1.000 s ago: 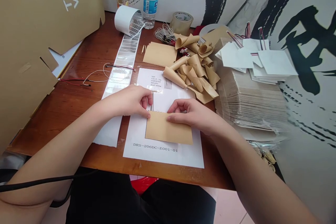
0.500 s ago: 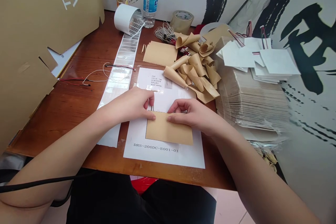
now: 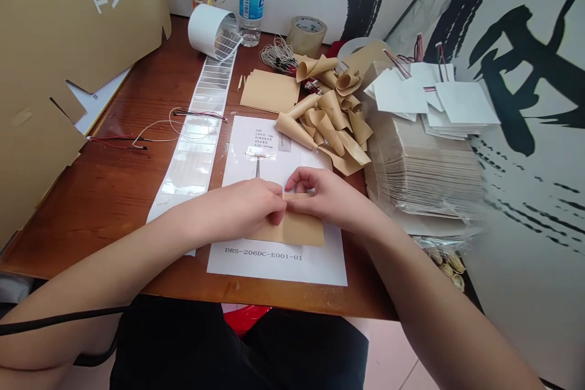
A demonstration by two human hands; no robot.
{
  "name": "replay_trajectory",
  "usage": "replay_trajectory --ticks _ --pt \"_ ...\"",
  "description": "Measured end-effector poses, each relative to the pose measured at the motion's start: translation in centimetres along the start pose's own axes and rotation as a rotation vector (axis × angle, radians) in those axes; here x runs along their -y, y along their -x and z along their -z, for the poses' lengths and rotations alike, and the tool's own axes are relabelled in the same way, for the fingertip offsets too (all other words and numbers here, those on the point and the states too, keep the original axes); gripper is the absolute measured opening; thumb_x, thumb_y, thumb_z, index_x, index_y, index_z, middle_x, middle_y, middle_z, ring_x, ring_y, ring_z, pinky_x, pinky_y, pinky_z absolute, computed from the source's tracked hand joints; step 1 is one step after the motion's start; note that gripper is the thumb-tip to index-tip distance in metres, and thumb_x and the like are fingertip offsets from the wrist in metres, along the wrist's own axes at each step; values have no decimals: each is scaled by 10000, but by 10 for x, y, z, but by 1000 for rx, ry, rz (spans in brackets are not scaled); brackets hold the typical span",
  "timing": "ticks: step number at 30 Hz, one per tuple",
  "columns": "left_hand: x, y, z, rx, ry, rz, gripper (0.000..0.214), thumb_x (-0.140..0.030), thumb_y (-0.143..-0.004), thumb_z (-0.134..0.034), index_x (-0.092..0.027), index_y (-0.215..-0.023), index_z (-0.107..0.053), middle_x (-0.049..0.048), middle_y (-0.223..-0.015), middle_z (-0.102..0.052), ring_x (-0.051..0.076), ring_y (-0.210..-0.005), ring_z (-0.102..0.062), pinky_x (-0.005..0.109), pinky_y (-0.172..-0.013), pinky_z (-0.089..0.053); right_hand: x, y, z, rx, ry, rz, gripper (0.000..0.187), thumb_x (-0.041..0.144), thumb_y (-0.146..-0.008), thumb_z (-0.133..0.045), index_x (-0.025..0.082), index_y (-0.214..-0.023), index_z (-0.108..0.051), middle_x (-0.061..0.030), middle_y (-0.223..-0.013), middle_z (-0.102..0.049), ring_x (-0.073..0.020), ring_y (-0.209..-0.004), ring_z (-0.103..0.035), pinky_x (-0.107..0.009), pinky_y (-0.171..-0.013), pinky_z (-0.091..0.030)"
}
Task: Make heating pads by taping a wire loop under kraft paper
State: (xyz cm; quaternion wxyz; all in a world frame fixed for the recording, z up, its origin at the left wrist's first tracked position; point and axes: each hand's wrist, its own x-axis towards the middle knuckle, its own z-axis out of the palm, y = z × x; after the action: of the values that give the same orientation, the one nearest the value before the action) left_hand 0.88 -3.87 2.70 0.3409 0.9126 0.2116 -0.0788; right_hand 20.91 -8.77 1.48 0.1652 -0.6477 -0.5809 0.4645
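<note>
L hand & R hand both curled shut, fingers pinching top edge of kraft sheet, which lies flat on printed white sheet marked DRS-206DC-E001-01. Just above hands, small foil strip w/ thin wire sits on same sheet. To L, shiny label strip runs from its roll along bench, red & black wires beside it. Further on: curled kraft pieces, bagged stack of kraft sheets, white sheets w/ wires, water bottle.
</note>
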Motion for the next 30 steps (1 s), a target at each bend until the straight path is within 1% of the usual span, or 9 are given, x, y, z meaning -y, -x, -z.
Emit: replay_trajectory --ticks 3,7,10,12,14,17,21,25,30 --pt "-6 -6 -5 -12 -24 -5 200 -75 -875 -536 -166 -926 -706 63 -1033 -646 179 -906 -620 297 -833 -462 2 1 0 -32 77 44 244 347 -701 -740 208 -852 -608 47 -676 -540 -132 -647 -474 -271 -585 -352" --pt "-7 -11 -10 -45 -23 30 98 -146 -891 -613 -179 -893 -705 48 -1005 -636 177 -878 -621 287 -782 -462 1 3 2 -37 161 35 277 357 -710 -761 218 -876 -590 38 -717 -590 -143 -659 -514 -266 -585 -362" --pt "-4 -11 -16 -62 -69 -13 101 -129 -890 -611 -174 -886 -701 39 -968 -643 163 -828 -617 274 -734 -460 1 5 5 -77 252 -11 206 384 -835 -678 224 -881 -556 22 -705 -622 -151 -599 -542 -278 -576 -370" --pt "-1 -11 -21 -86 -112 -110 163 -99 -906 -563 -173 -921 -708 40 -972 -653 150 -793 -611 264 -694 -456 1 5 7 -169 331 -46 180 385 -942 -555 224 -864 -537 9 -659 -616 -161 -553 -542 -295 -591 -372" --pt "2 -11 -26 -94 -94 -173 254 -61 -912 -522 -187 -992 -728 42 -1019 -666 143 -823 -629 254 -702 -471 2 5 8 -269 403 -63 223 371 -996 -464 224 -840 -527 -6 -627 -603 -176 -548 -540 -306 -605 -360" --pt "6 -11 -30 -102 -58 -231 294 -52 -894 -560 -224 -1003 -772 41 -1109 -678 158 -936 -652 263 -792 -507 2 4 8 -352 450 -53 268 362 -1008 -424 231 -790 -508 -28 -624 -602 -195 -575 -536 -310 -595 -327" --pt "5 -8 -31 -151 -155 -323 286 -77 -924 -569 -239 -1038 -776 62 -1335 -645 233 -1228 -586 329 -978 -490 -3 2 7 -470 497 -51 294 366 -993 -436 242 -730 -475 -58 -661 -600 -218 -613 -524 -318 -592 -296" --pt "-2 -4 -32 -197 -244 -327 259 -123 -963 -561 -259 -1062 -759 45 -1326 -677 212 -1210 -607 316 -1001 -466 -8 0 7 -557 534 -48 309 365 -997 -430 254 -710 -410 -57 -649 -553 -224 -603 -457 -328 -591 -271" --pt "-7 -8 -34 -216 -329 -306 291 -144 -1007 -509 -254 -1135 -746 43 -1314 -690 210 -1197 -635 314 -981 -480 -7 1 5 -569 481 1 329 333 -996 -436 252 -682 -381 -37 -621 -531 -211 -596 -440 -326 -603 -278"
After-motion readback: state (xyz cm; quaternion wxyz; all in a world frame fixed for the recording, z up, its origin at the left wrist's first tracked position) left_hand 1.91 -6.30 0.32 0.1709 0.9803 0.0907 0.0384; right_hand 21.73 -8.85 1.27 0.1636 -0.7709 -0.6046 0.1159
